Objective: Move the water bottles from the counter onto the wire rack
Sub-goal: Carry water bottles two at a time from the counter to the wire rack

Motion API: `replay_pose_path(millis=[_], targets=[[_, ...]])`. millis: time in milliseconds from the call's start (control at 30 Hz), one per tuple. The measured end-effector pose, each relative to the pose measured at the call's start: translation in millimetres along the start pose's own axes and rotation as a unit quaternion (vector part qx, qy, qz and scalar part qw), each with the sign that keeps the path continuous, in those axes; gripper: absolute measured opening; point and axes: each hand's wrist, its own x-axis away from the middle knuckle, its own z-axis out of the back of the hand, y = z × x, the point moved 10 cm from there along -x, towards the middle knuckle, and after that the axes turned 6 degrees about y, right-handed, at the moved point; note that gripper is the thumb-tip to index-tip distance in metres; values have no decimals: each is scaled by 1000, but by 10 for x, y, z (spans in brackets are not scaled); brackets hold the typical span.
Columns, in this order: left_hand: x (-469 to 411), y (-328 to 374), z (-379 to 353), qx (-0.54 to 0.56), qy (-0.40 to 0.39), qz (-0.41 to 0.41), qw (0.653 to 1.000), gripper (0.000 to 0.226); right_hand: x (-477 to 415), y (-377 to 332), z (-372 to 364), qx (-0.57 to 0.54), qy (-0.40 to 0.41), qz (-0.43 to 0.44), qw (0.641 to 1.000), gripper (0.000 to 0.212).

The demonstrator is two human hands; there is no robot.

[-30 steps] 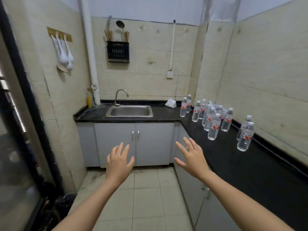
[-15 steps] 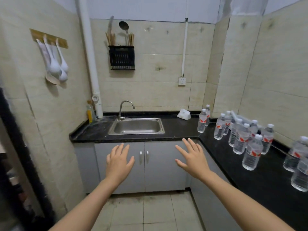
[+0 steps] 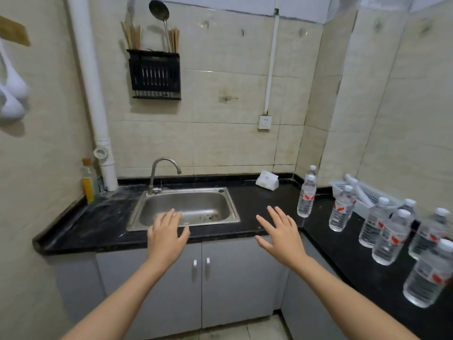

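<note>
Hands first: we see both of them held out in front, palms down, fingers spread wide and holding nothing. Our left hand (image 3: 166, 235) hovers over the front edge of the counter (image 3: 98, 229), its fingertips (image 3: 171, 213) reaching over the near rim of the sink (image 3: 186, 209). Our right hand (image 3: 282, 233) is level with it, over the counter's edge near the inner corner, and touches no bottle.

Water bottles (image 3: 392, 236) stand to the right of our right hand, all upright on the black counter with white caps and red-marked labels. The nearest bottle (image 3: 306, 197) is just beyond and to the right of our right fingertips (image 3: 270, 209), close but clearly apart, with another bottle (image 3: 312, 169) behind it by the wall. Farther right stands a single bottle (image 3: 340, 209), then a loose cluster of four or so, and the closest bottle (image 3: 429, 276) to us sits at the frame's right edge. Behind the cluster, against the wall, lies a white basket (image 3: 367, 195) — we cannot tell what is in it.

Past our left hand a tap (image 3: 161, 173) rises at the back of the sink. Between the two hands and farther back, a small white pack (image 3: 267, 180) sits on the counter by the wall. Left of our left hand, in the corner by a white pipe (image 3: 93, 94), stands a bottle of yellow liquid (image 3: 88, 182). High on the wall hangs a black holder (image 3: 154, 73) with chopsticks and a ladle. Below our hands are grey cupboard doors (image 3: 201, 278).
</note>
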Motion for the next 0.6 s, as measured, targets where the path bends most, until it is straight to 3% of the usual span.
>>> replay_pose_path(millis=[233,500,600], targets=[[-1322,439,-903,52,-66,-87,993,50,-512,784,-341,36,-39,-151,987,53],[-1576,1407,-2357,111,-165,-150,968,49,-202,1971,-717,90,-100,-283,950,55],[-1708,1888,-2794,127,-180,-170,961,49,-211,2466,-806,91,-74,-302,946,58]])
